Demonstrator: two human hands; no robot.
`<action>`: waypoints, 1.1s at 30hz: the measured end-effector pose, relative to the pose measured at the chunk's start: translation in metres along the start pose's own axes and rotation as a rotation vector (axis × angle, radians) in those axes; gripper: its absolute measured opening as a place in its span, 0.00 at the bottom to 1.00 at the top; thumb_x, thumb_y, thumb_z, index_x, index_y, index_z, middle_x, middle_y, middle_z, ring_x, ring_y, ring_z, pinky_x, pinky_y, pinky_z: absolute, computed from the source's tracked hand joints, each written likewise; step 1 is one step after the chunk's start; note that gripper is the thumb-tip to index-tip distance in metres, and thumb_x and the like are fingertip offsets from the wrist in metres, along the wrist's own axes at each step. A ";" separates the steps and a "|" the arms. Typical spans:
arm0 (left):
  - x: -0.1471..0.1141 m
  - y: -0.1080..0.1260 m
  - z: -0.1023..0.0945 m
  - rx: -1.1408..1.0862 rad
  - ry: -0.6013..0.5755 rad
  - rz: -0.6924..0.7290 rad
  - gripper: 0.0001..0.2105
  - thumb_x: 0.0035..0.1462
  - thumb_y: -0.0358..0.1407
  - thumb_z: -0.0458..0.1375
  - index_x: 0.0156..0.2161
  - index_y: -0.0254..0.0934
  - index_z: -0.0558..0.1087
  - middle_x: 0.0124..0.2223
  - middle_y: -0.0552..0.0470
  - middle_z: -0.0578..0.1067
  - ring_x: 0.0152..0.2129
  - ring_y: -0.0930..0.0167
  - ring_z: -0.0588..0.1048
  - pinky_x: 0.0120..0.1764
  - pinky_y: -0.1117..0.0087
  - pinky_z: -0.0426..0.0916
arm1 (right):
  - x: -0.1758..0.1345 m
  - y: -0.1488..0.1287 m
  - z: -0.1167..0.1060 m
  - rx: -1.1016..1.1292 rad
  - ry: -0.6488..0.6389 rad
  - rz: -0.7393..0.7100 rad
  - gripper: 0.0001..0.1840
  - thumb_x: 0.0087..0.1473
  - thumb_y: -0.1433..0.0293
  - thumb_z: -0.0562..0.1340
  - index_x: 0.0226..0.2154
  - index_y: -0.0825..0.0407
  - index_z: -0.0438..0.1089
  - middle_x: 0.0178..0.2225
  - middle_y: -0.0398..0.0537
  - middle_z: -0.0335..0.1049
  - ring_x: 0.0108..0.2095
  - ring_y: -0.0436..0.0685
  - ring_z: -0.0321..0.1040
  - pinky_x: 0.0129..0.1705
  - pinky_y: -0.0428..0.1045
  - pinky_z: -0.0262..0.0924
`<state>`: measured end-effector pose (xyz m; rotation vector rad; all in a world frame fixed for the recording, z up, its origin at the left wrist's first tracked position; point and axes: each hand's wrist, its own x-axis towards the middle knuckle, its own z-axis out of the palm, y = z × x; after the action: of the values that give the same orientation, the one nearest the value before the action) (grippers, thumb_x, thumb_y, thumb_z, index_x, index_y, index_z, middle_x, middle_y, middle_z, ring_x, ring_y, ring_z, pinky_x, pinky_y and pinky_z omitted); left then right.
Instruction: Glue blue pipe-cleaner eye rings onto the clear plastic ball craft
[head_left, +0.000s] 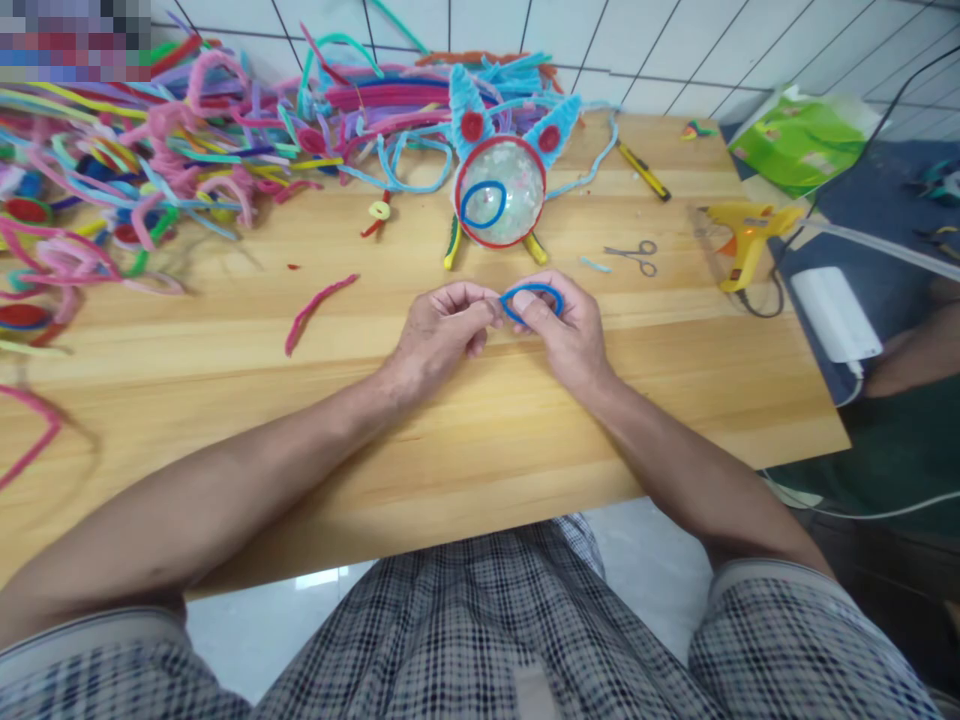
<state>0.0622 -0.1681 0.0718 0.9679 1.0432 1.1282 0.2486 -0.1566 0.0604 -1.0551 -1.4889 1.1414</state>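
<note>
A blue pipe cleaner [561, 300], bent into a loop, is held between my two hands above the wooden table [465, 440]. My left hand [450, 318] pinches the loop's left end between thumb and fingers. Around its right part, my right hand [570, 330] is closed, the thumb lying across the loop. Just beyond my hands stands a round, clear container [517, 185] with a red rim, blue fuzzy ears [556, 135] with red centres, and yellow feet [535, 249]. A second blue loop [482, 228] lies on its front.
Many coloured pipe cleaners [172, 150] are heaped at the back left. A pink piece [319, 312] lies left of my hands. To the right are small scissors [637, 258], a yellow cutter [645, 172], a yellow glue gun [750, 240] and a white box [836, 315]. Another person's arm [919, 350] shows at right.
</note>
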 end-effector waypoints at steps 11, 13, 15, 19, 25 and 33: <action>-0.001 0.000 0.001 -0.001 -0.002 -0.017 0.02 0.48 0.32 0.68 0.26 0.39 0.80 0.30 0.54 0.83 0.18 0.78 0.67 0.22 0.73 0.60 | 0.000 0.000 0.001 -0.008 -0.008 0.012 0.35 0.59 0.31 0.75 0.40 0.45 0.79 0.32 0.40 0.78 0.31 0.53 0.72 0.38 0.51 0.71; 0.000 0.000 0.001 -0.007 -0.004 -0.018 0.01 0.48 0.32 0.67 0.27 0.39 0.80 0.30 0.54 0.83 0.18 0.78 0.67 0.22 0.73 0.60 | -0.001 0.000 0.001 -0.009 -0.004 0.010 0.35 0.59 0.31 0.75 0.40 0.45 0.79 0.32 0.40 0.77 0.31 0.53 0.72 0.38 0.51 0.71; -0.001 -0.001 0.002 -0.014 -0.007 -0.013 0.01 0.47 0.32 0.67 0.26 0.39 0.81 0.30 0.54 0.83 0.18 0.78 0.67 0.22 0.73 0.60 | -0.001 0.000 0.001 -0.007 0.005 0.001 0.34 0.60 0.31 0.74 0.39 0.45 0.79 0.32 0.40 0.76 0.31 0.52 0.71 0.38 0.50 0.71; -0.003 0.000 0.003 -0.010 -0.013 -0.004 0.02 0.45 0.34 0.66 0.26 0.39 0.81 0.29 0.54 0.83 0.18 0.78 0.66 0.22 0.73 0.60 | -0.002 -0.001 0.002 -0.013 0.031 -0.008 0.34 0.60 0.31 0.74 0.38 0.45 0.78 0.31 0.40 0.76 0.31 0.53 0.71 0.38 0.51 0.70; -0.005 0.004 0.005 0.042 -0.012 -0.002 0.03 0.45 0.35 0.65 0.25 0.39 0.80 0.29 0.53 0.83 0.18 0.78 0.65 0.22 0.73 0.60 | -0.002 -0.004 0.004 -0.032 0.060 -0.012 0.34 0.61 0.32 0.74 0.35 0.45 0.76 0.29 0.39 0.74 0.29 0.53 0.69 0.36 0.51 0.68; -0.005 0.002 0.005 0.039 0.004 -0.019 0.04 0.44 0.35 0.63 0.26 0.38 0.80 0.30 0.52 0.84 0.18 0.78 0.65 0.22 0.74 0.59 | -0.002 0.003 0.003 0.038 -0.004 -0.042 0.32 0.62 0.35 0.75 0.38 0.46 0.75 0.30 0.37 0.75 0.28 0.50 0.70 0.34 0.49 0.67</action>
<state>0.0664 -0.1727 0.0759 0.9850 1.0786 1.0986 0.2462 -0.1583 0.0569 -0.9922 -1.4802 1.1384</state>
